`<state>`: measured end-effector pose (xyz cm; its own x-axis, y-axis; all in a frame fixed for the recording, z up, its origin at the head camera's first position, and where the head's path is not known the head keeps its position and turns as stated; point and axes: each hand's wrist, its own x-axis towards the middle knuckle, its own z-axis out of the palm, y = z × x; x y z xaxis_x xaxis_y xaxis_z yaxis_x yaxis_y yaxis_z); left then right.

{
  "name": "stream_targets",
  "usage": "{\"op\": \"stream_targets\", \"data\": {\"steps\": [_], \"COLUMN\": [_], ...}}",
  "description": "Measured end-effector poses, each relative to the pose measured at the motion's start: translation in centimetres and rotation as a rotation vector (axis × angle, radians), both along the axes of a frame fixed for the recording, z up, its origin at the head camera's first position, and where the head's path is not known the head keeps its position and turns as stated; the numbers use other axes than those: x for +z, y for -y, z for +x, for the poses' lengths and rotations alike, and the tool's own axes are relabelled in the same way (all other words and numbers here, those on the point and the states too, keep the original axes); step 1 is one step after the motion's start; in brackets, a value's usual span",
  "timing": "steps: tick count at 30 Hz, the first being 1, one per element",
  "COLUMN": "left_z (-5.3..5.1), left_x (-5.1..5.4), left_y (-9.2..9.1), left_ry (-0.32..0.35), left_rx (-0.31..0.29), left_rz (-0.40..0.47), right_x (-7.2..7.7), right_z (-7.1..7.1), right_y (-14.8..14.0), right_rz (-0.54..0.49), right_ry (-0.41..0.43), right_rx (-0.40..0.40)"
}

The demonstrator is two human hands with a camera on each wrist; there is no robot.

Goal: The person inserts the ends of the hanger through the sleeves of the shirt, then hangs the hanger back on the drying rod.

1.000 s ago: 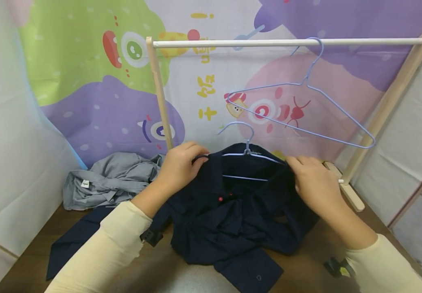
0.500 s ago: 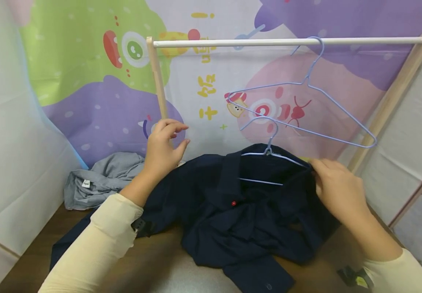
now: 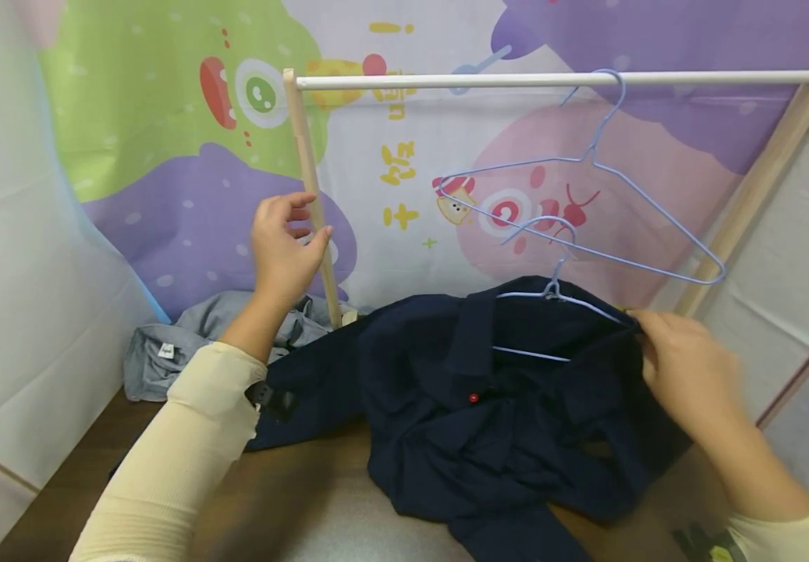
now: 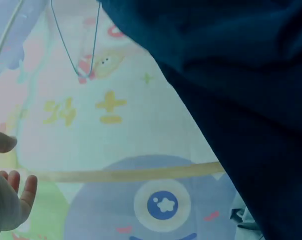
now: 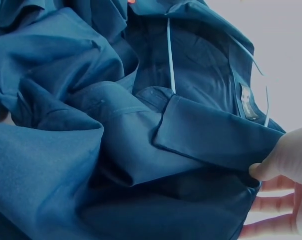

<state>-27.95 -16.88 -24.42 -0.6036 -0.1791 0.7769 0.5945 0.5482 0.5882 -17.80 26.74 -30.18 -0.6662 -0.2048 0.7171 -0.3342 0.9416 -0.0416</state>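
A dark navy shirt with a red button hangs on a light blue wire hanger, whose hook stands up out of the collar. My right hand pinches the shirt at its right shoulder beside the collar; in the right wrist view the thumb presses on the cloth near the collar. To the left, my left hand is raised in front of the rack's left post, apart from the shirt, fingers loosely bent and holding nothing. The shirt's lower part and one sleeve lie on the table.
A wooden rack with a white rod stands behind. From the rod hangs a second blue wire hanger, just above the shirt's hook. A grey garment lies crumpled at the back left of the brown table. A printed cloth forms the backdrop.
My left hand has let go of the shirt's left shoulder and moved up and left. My right hand has carried the shirt and its hanger to the right.
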Motion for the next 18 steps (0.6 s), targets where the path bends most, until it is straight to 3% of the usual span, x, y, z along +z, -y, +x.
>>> {"op": "stream_targets", "data": {"steps": [4,9,14,18], "left_z": [-0.9,-2.0,-3.0,-3.6], "left_x": [0.5,1.2,1.8,1.9], "left_y": [0.3,0.9,1.7,2.1], "left_ry": [0.069,0.242,0.403,0.460], "left_rx": [0.025,0.018,-0.073,-0.165], "left_rz": [0.100,0.099,0.065,0.062], "right_x": [0.0,0.0,0.1,-0.1], "right_z": [0.2,0.6,1.0,1.1], "right_y": [-0.9,-2.3,-3.5,-4.3], "right_rz": [-0.002,-0.007,-0.020,-0.040], "right_ry": [0.001,0.031,0.065,0.109], "right_rx": [-0.010,-0.040,-0.097,-0.137]}}
